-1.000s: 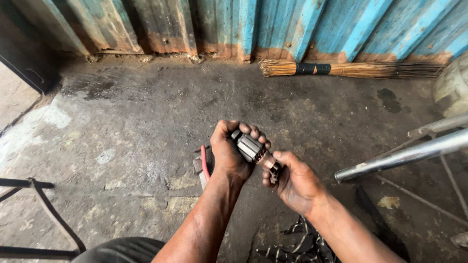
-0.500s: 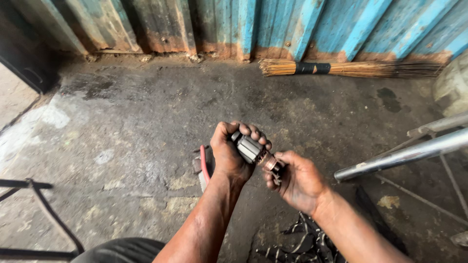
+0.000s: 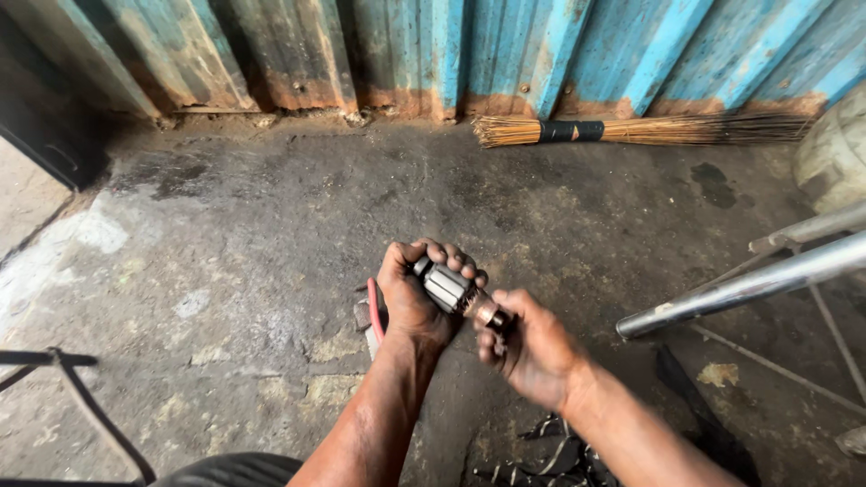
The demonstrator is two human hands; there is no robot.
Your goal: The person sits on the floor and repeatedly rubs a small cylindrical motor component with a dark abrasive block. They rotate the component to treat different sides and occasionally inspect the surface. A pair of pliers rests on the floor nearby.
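Left hand [image 3: 417,302] around armature [image 3: 448,288] — half hidden

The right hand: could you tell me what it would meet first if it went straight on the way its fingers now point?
The right hand points up-left at the metal motor part, which it already touches; just beyond is the left hand gripping it.

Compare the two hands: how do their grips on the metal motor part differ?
The left hand wraps its whole fist around the motor part's thick grey body; the right hand pinches only the narrow copper-coloured end. The left is sharp, the right slightly blurred. Both hold the same part above the floor.
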